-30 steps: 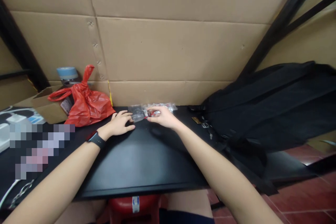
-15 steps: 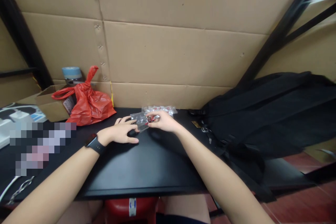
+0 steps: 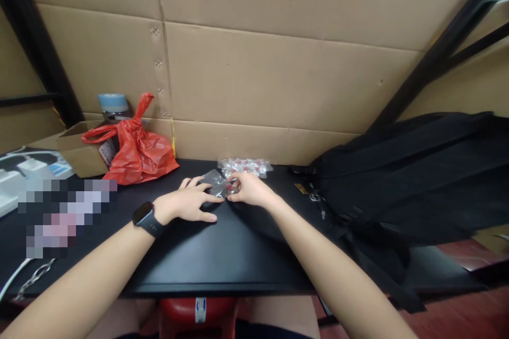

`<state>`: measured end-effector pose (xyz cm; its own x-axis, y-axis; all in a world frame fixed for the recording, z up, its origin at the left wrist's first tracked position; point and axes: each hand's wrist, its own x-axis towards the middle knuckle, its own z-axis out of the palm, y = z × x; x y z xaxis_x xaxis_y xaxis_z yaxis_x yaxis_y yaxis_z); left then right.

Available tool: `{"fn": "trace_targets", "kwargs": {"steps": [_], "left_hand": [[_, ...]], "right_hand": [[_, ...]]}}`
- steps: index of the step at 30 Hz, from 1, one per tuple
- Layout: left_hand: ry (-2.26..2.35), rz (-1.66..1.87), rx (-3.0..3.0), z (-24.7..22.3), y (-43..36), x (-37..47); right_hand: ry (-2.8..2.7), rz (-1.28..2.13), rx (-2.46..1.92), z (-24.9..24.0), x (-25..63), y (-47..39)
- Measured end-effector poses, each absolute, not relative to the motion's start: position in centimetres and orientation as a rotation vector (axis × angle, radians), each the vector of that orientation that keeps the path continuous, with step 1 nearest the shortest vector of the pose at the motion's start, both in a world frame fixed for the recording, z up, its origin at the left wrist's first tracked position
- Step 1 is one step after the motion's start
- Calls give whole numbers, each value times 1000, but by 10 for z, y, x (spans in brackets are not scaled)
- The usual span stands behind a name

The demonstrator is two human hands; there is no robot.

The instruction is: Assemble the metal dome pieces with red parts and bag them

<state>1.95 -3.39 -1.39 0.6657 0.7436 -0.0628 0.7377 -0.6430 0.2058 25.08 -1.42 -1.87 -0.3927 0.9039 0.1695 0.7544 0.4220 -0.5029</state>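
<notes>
A small clear plastic bag (image 3: 215,182) lies on the black table in front of me, with something red showing at its right end. My left hand (image 3: 190,201) is spread over the bag's left part, fingers stretched out and fingertips touching the plastic. The thumb and fingers of my right hand (image 3: 250,189) are closed on the right end of the bag; what is inside there is partly hidden. Just behind the hands is a pile of small clear packets (image 3: 250,166) with red bits in them, against the cardboard wall.
At the left stand a red plastic bag (image 3: 139,151), an open cardboard box (image 3: 81,156), a blue-lidded container (image 3: 112,102) and a white power strip (image 3: 10,190). A black backpack (image 3: 409,175) lies at the right, with keys (image 3: 315,197) beside it. Cardboard (image 3: 254,74) walls the back.
My right hand has drawn its fingers closer around the bag's right end, and the bag has turned a little. The left hand stays spread on it. The view has shifted slightly.
</notes>
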Motion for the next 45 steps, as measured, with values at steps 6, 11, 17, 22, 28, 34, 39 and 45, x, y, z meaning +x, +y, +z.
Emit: {"fn": "trace_targets", "kwargs": {"steps": [6, 11, 17, 22, 28, 34, 39, 45], "left_hand": [[1171, 33, 2662, -12, -35, 19], [1182, -34, 2671, -9, -37, 20], [1208, -107, 2689, -3, -40, 22], [1218, -141, 2685, -2, -40, 22], [1199, -116, 2688, -4, -39, 21], [1188, -84, 2681, -4, -38, 21], [1172, -70, 2684, -4, -38, 20], [1170, -99, 2670, -1, -39, 20]], "right_hand": [[-2207, 450, -1387, -18, 244, -17], [-2159, 463, -1371, -23, 238, -18], [-2175, 411, -1437, -24, 232, -17], [-2362, 410, -1335, -18, 243, -14], [-2533, 441, -1170, -16, 257, -10], [-2521, 444, -1089, -17, 259, -7], [-2455, 375, -1092, -27, 254, -1], [-2368, 137, -1144, -38, 245, 7]]}}
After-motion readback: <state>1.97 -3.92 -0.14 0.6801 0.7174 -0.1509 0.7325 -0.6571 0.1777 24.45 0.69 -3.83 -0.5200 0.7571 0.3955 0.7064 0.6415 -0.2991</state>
